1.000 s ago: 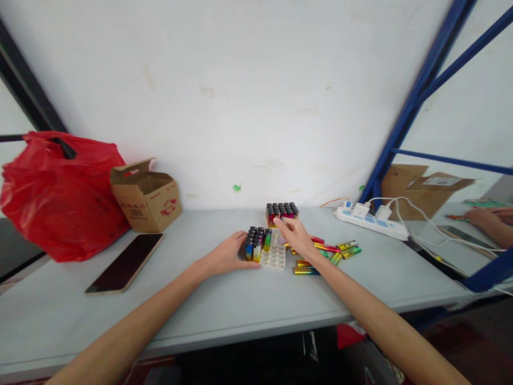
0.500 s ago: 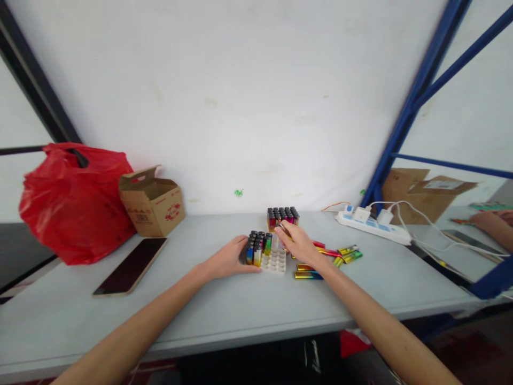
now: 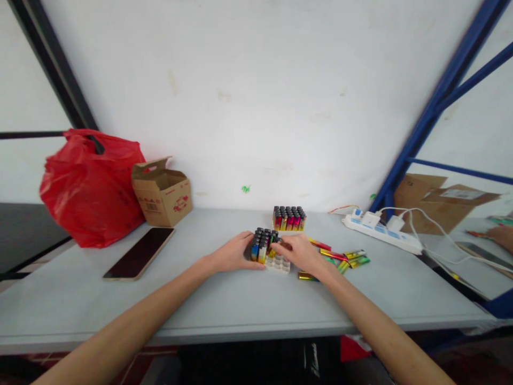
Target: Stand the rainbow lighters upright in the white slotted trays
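Several upright lighters with black tops (image 3: 259, 247) fill the left part of a white tray (image 3: 280, 263); empty round slots show at its right front. My left hand (image 3: 235, 253) curls around the left side of these lighters, thumb along the front edge. My right hand (image 3: 300, 251) is over the right part of the tray, fingertips pinched at a lighter, mostly covered by the fingers. Loose shiny lighters (image 3: 340, 258) lie on the table to the right of my right hand. A full block of upright lighters (image 3: 289, 219) stands behind, near the wall.
On the left are a red plastic bag (image 3: 94, 187), an open cardboard box (image 3: 162, 198) and a phone (image 3: 139, 253). A white power strip (image 3: 382, 234) with cables is at the right. Beyond the blue frame are another box and another person's hand (image 3: 503, 236).
My right hand has moved slightly down and closer to the standing lighters, its fingertips now beside them. The whole view has shifted a little as the camera moved.
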Demonstrator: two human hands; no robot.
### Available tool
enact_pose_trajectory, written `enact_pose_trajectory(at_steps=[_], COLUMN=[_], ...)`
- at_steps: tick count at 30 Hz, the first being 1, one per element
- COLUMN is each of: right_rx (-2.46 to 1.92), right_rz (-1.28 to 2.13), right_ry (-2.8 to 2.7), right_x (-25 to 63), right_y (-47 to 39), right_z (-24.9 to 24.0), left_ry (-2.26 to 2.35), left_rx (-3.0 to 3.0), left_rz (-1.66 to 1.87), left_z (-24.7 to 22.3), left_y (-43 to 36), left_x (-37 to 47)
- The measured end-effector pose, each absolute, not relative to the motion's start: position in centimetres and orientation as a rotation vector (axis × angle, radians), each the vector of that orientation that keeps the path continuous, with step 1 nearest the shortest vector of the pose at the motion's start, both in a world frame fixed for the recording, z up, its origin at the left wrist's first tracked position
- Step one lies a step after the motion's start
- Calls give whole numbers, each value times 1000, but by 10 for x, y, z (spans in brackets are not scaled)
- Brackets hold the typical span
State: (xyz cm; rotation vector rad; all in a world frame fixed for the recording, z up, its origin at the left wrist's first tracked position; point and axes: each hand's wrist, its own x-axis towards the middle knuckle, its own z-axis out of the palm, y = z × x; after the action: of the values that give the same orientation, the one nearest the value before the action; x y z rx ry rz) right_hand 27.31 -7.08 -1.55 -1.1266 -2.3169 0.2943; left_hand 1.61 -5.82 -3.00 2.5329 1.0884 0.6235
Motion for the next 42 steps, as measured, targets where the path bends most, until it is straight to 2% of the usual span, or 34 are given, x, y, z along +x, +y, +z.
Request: enact_pose_trajectory(at_steps=[4,7,13,18,22,25,35,39,42], right_rx=[-1194,-1202,-1204,-1220,-1148,-1133,-800,-709,-780], right_rz=[-20,-53,214,310,387,471,1141,1317,1303], right_ry=[-2465,-2479,-2332,-2451,-2568,-2445,-1370,-1371,-1439], right_x=[264,267,330,370,364,362,345,319,303], right_y=[-71,-70,-54,-36,-31,-32,-34,-38,-35], right_z=[-20,-13,13,4,-7,-8,23,32,17], left_ry=[1083,1095,1140,1130,1110,1101,1126,1121,1101], left_rx=[2534,2531,2521,2520,2506,2506,2516,2511,2499], left_rz=[634,635,627,609,625,615,619,633,634], left_z=[-30,-30,-30,-30,-30,-31,-30,-33,-32], left_y=[-58,-59,-58,-57,-57,-56,-57,-55,-56], left_x=[17,17,16,16,15,15,15,15,15])
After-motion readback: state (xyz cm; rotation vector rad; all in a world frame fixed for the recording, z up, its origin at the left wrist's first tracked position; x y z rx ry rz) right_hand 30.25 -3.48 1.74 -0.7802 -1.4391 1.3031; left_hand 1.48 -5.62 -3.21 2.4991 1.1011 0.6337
